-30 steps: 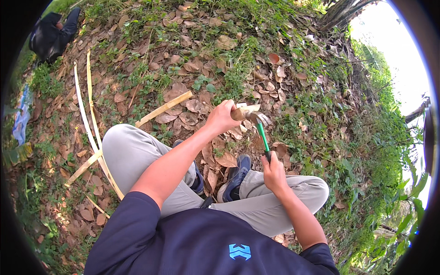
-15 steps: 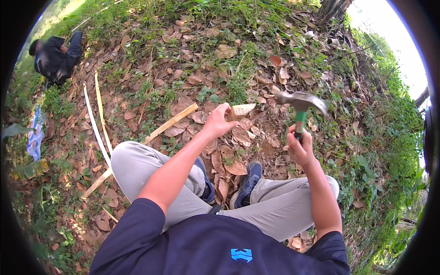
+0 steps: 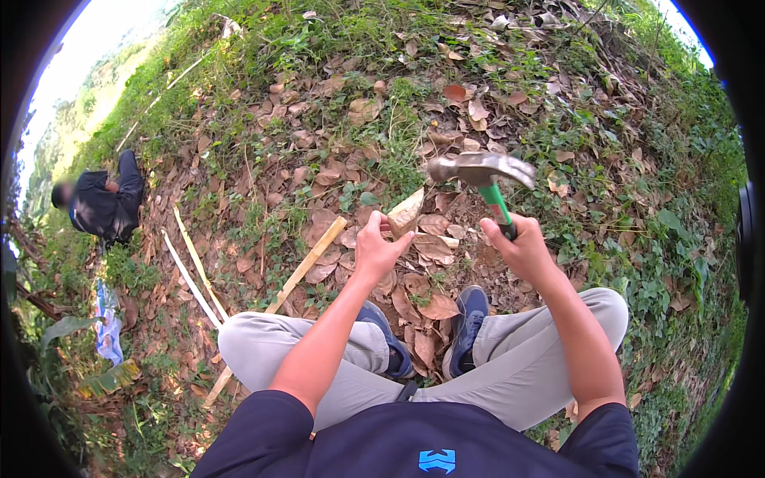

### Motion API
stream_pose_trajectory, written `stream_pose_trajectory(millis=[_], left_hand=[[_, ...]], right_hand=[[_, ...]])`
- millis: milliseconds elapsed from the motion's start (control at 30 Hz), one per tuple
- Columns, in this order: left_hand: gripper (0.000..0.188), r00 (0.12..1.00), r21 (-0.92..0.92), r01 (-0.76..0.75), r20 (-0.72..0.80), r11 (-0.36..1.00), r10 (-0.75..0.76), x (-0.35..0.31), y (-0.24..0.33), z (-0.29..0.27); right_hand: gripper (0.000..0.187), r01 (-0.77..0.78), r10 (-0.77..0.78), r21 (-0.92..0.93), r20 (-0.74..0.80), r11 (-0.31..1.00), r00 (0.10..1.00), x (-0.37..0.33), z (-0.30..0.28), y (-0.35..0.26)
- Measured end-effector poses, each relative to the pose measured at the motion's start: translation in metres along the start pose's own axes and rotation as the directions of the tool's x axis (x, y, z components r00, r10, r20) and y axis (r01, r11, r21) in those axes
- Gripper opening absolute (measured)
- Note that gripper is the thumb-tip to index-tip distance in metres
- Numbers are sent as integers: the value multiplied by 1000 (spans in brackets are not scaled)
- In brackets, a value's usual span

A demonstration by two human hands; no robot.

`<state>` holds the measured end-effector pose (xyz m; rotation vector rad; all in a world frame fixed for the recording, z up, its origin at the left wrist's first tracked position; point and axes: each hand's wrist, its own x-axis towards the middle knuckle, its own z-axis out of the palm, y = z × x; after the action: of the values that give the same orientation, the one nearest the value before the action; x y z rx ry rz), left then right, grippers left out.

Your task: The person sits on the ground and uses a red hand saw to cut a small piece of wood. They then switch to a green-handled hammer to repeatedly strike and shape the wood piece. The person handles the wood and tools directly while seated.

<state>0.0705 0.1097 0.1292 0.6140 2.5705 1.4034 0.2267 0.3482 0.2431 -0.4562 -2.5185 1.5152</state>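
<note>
Left grip [image 3: 381,253]: thumb and fingers closed on lower end of wood block [image 3: 407,213], apparently to steady it. Right grip [image 3: 518,247]: wrapped round handle of hammer [image 3: 493,197], head apart at block's two o'clock, probably for clearance. Block: pale face, darker side, tapering toward one o'clock. Yellowish stick [image 3: 307,266]: block's eight o'clock, on dry leaves [image 3: 437,306].

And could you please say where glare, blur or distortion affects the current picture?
In the head view, sky at upper left is blown out; there too, the claw hammer looks slightly blurred; and in that view, the ground looks strongly curved.
</note>
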Motion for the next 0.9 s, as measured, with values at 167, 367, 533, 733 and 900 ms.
stream_pose_trajectory(millis=[167, 367, 533, 733, 900], left_hand=[[47, 998, 4, 42, -38, 999, -42, -1, -1, 6], [47, 997, 8, 35, -65, 999, -34, 1, -5, 8], [47, 997, 43, 50, -62, 998, -47, -1, -3, 7], [46, 998, 15, 44, -41, 999, -43, -3, -4, 7], [45, 997, 58, 78, -27, 995, -77, -2, 0, 2]], right_hand=[[17, -29, 52, -556, 24, 831, 998, 8, 4, 6], [20, 4, -25, -199, -101, 980, 995, 12, 3, 6], [16, 65, -21, -590, 81, 805, 996, 4, 15, 2], [14, 145, -182, -330, -86, 933, 980, -3, 13, -1], [18, -47, 89, -510, 57, 859, 994, -14, 30, -1]])
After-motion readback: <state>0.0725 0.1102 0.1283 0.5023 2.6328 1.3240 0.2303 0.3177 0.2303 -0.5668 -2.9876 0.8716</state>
